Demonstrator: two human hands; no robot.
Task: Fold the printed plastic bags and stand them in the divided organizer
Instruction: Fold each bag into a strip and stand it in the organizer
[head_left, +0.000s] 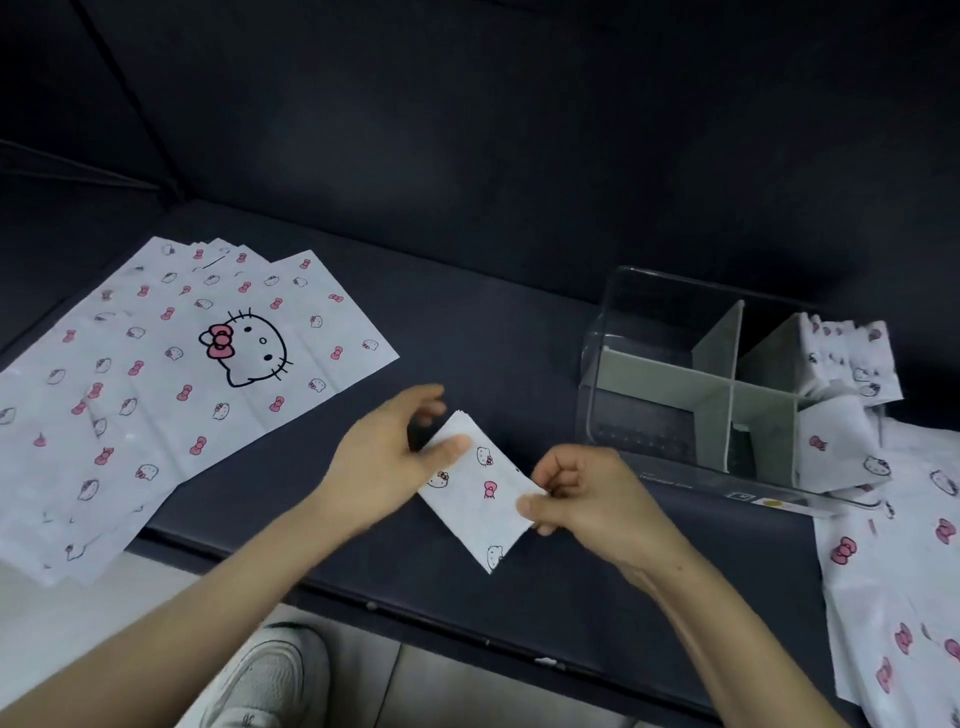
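Note:
A folded white bag (480, 493) printed with cat faces and pink bows lies as a small rectangle on the dark seat, held at both ends. My left hand (387, 457) pinches its upper left corner between thumb and fingers. My right hand (582, 493) pinches its right edge. To the right stands a clear organizer (670, 374) with grey cross dividers. Folded bags (852, 358) stand in its right compartments, and its left compartments look empty. A fanned stack of flat bags (171, 374) lies at the left.
More printed bags (893, 587) lie loose at the right, spilling over the seat's front edge. The dark backrest (467, 130) rises behind. A white shoe (270, 675) and pale floor show below the seat edge.

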